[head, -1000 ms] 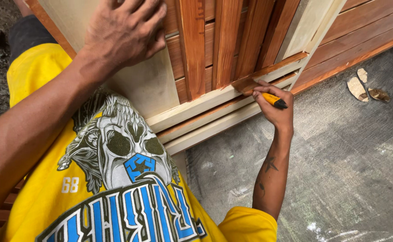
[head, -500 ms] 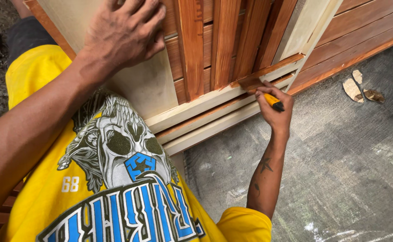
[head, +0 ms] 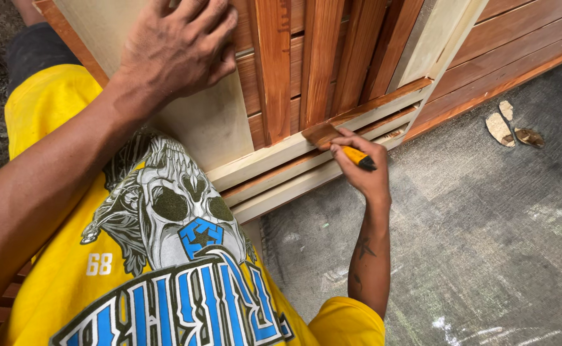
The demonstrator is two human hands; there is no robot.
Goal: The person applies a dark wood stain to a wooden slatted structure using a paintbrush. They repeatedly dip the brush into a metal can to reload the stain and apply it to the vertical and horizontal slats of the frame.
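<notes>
The right hand [head: 365, 172] has its grip closed around a small paintbrush with a yellow-and-black handle [head: 356, 156], thumb and fingers wrapped on the handle. The brush's brown-stained bristles [head: 321, 134] rest against the lower horizontal rail of a slatted wooden door panel [head: 306, 70], at mid-frame, just below the vertical slats. That rail is partly coated: a reddish-brown stained strip [head: 383, 102] runs to the right of the bristles, and pale bare wood [head: 261, 163] lies to their left and beneath.

The left hand [head: 175, 48] lies flat on the panel at the upper left, fingers spread and extended, palm down across the pale bare board and the edge of the stained slats. It holds nothing.

The person wears a yellow printed shirt [head: 159, 256], which fills the near left of the view. The right forearm carries dark tattoo marks.

A grey concrete floor [head: 486, 243] occupies the right side. Three small pale wood chips [head: 510, 125] lie on it at the far right, close to the base of a further reddish-brown stained wooden panel [head: 518, 45].
</notes>
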